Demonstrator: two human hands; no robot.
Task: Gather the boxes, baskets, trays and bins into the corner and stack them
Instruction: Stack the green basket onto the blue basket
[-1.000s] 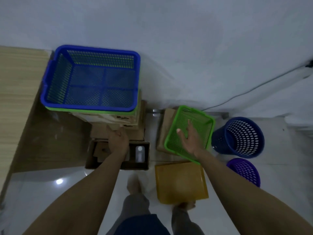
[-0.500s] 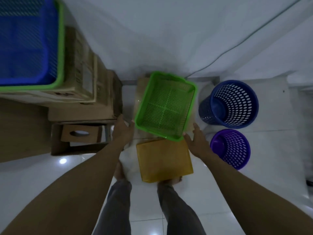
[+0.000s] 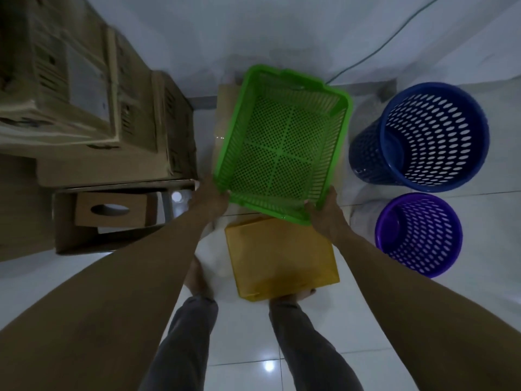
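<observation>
Step in hand: picking up the green basket (image 3: 279, 153). Left hand (image 3: 210, 197) grips its near-left corner and right hand (image 3: 324, 215) grips the near-right corner, both curled onto the rim.

The basket is at the far edge of the floor (image 3: 253, 359) by the wall. It sits over a flat cardboard sheet (image 3: 225, 114), between the cardboard boxes (image 3: 84, 88) on my left and the blue bin (image 3: 423, 136) on my right. Its near rim overlaps the far edge of the yellow tray (image 3: 282, 258). Can't tell if the basket is off the floor yet.

Next move, my read: lift it level, clear the tray, carry it left to the box pile, then set it on top or nest it. It looks like light mesh, so a two-corner hold should do. The risk is the far end tipping down.

Count:
- Green basket: 1.
- Yellow tray: 1, just ahead of my feet.
- Round bins: 2. The blue one is by the wall and the purple bin (image 3: 417, 235) is nearer me; they're close but apart.
- Cardboard boxes: at least 3 closed in the pile, though blur blocks an exact count. Plus 1 open box (image 3: 110, 213) on the floor at the pile's foot.
</observation>
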